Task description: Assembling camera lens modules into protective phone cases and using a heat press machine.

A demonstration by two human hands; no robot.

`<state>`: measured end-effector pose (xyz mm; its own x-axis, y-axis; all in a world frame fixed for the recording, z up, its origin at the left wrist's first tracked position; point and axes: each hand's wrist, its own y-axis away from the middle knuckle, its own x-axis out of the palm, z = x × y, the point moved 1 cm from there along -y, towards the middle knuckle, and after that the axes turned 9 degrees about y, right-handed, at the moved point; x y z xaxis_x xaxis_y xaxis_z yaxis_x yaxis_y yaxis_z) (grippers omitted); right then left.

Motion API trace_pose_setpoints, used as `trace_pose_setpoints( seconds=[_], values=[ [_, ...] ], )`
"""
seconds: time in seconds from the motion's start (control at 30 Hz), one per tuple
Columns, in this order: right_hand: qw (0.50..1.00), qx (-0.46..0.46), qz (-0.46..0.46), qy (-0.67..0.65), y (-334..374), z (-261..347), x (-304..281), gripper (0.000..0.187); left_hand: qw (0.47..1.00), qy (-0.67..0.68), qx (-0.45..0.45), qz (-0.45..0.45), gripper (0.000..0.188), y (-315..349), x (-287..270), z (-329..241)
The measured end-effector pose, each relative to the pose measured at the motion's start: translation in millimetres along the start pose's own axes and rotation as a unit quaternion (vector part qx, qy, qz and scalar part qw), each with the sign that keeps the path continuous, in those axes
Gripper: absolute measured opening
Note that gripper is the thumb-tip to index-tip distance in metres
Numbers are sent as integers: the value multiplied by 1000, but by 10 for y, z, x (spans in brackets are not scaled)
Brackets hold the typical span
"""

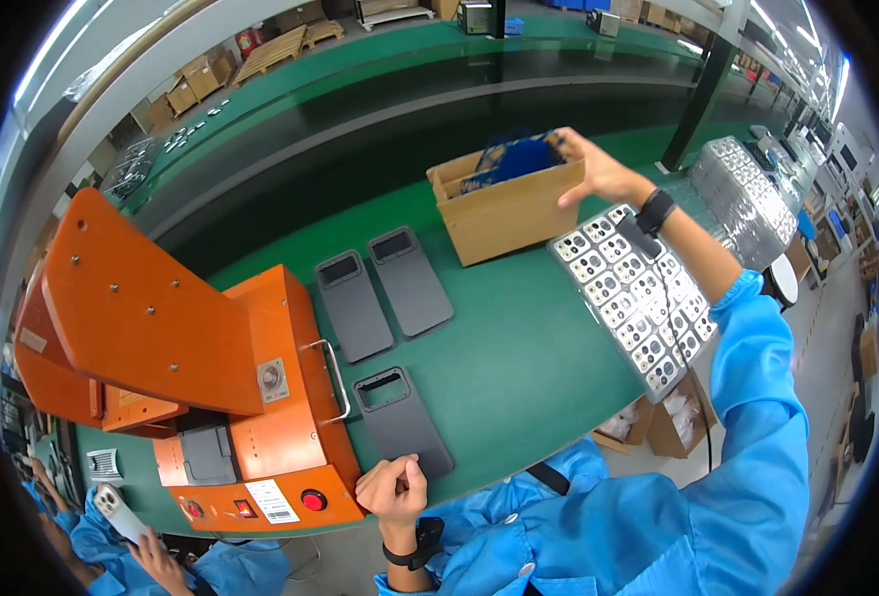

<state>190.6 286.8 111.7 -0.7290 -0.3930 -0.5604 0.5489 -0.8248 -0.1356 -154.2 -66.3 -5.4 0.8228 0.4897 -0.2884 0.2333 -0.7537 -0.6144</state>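
My right hand (603,171) grips the far right corner of a cardboard box (514,216), its thumb against the outer side. Blurred dark blue material (521,159) sticks up inside the box. My left hand (393,489) is closed, fingers curled and thumb pressed against them; whether anything small is inside is hidden. It rests by the table's near edge, beside the lower end of a dark grey phone-back-shaped panel (405,422) with a rectangular cutout. Two similar panels, a left one (355,310) and a right one (412,283), lie farther back.
An orange press machine (291,368) with a metal handle and red buttons stands on the left. At right lies a tray of camera-lens parts (633,298), with stacked wrapped trays (742,199) beyond. A cable hangs across the tray. Another person's hand (156,561) holds a phone (120,515) at lower left.
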Motion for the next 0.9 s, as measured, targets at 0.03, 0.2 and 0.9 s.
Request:
trace_pose_setpoints(
  seconds=[0.03,0.2,0.9],
  values=[
    [999,11,14,-33,-56,-98,60,103,1000,-4,3,3,12,-7,6,-6],
    [998,-2,40,-58,-182,-199,260,104,1000,-15,4,22,9,-46,16,-29],
    [970,127,58,199,2233,416,1128,37,998,-20,34,48,40,-126,-39,-48]
  ],
)
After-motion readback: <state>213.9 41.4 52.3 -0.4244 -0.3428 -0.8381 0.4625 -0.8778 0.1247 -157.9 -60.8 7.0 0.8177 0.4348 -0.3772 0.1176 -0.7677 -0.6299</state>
